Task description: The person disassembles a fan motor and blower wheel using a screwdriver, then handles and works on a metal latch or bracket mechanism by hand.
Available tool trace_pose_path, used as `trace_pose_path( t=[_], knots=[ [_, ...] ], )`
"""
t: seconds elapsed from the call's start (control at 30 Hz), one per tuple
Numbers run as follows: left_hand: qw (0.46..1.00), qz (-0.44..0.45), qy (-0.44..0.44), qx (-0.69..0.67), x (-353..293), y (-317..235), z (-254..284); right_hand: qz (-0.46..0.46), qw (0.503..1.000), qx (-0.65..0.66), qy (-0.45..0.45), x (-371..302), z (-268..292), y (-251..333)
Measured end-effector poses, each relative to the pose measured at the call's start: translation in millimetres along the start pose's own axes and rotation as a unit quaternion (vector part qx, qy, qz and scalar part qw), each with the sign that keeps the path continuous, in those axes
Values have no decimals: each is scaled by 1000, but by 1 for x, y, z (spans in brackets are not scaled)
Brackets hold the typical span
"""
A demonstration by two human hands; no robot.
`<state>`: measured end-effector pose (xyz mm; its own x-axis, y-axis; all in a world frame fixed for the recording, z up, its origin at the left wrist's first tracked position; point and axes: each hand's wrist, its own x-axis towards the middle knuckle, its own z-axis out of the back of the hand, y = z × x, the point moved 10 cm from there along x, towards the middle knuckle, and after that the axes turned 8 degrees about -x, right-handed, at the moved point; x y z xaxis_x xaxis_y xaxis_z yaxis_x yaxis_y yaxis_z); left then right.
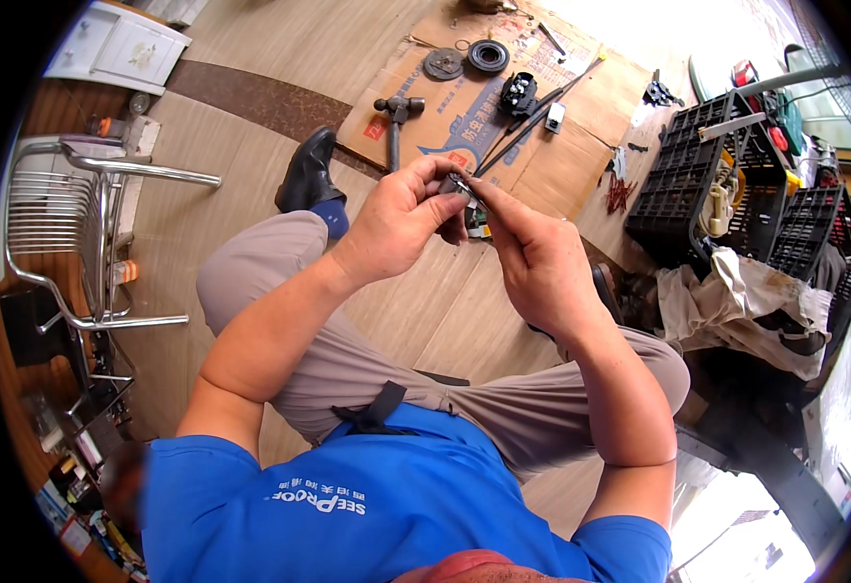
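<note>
In front of my knees both hands meet over a small dark metal part (458,183); its exact kind is hard to make out. My left hand (398,220) is closed, with thumb and fingers pinching the part. My right hand (540,255) reaches in from the other side, its fingertips pressed together at the part's edge. Fingers hide much of it. Beyond them a hammer (398,119) lies on flattened cardboard (581,155). Long thin black rods (534,121) lie there too, beside a black moulded part (519,95) and a small white block (555,118).
A black ring (488,56) and a grey disc (443,65) rest on the cardboard's far side. Black plastic crates (683,180) stand at right, with a pale cloth (746,301) draped nearby. To the left is a metal-framed chair (56,228); a white cabinet (114,47) stands farther back.
</note>
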<state>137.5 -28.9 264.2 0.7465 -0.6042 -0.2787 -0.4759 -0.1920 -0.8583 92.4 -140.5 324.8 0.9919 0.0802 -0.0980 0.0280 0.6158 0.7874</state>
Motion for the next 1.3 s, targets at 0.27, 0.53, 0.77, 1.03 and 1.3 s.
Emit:
trace_pose_path(
  t=[0.27, 0.53, 0.77, 1.03, 1.3],
  knots=[
    [1000, -2, 29, 3, 0, -1, -1, 23, 1000, 8, -11, 0, 0, 2],
    [993, 16, 56, -101, 2, 2, -3, 22, 999, 24, -19, -1, 2, 2],
    [993, 19, 56, -99, 1, -3, -4, 19, 999, -22, -16, -5, 12, 5],
    [989, 33, 82, -118, 1, 0, -10, 39, 999, -24, -17, -7, 13, 8],
    [991, 13, 91, -95, 0, -4, -14, 46, 999, -26, -14, -7, 15, 9]
  ],
)
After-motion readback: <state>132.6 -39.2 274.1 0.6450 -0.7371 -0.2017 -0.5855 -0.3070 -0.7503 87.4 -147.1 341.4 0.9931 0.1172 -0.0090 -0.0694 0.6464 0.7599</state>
